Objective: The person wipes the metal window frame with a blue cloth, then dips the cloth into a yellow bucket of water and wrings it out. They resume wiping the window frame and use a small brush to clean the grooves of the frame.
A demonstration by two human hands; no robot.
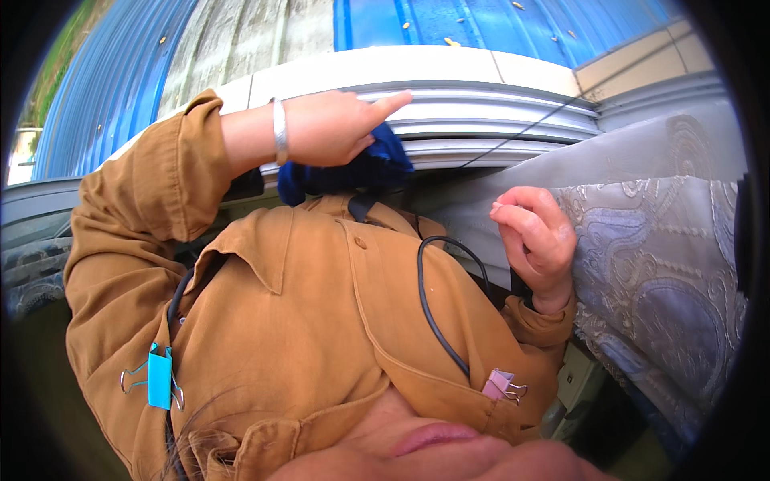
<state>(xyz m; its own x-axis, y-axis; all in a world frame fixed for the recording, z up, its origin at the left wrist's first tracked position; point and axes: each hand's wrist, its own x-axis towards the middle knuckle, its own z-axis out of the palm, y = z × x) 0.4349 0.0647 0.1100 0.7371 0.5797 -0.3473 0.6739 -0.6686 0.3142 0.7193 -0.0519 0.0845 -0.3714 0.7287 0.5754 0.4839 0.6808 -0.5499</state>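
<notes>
My left hand [328, 127], with a silver-coloured bangle at the wrist, is over dark blue fabric [385, 159] beside the metal window track [475, 114]. Its index finger is extended to the right, over the track's edge; the other fingers are mostly hidden, so a hold on the fabric cannot be confirmed. My right hand [538, 237] is raised at the right of my chest, its fingers curled and the tips close together, with nothing visible in them. Behind it hangs a pale patterned curtain [656, 258].
A tiled sill [421, 63] lies beyond the track, with blue corrugated sheets [499, 27] outside. A thin dark line crosses the track's right part. A black cable [424, 294] loops over my brown shirt, which bears a turquoise binder clip [159, 376] and a pink one [498, 383].
</notes>
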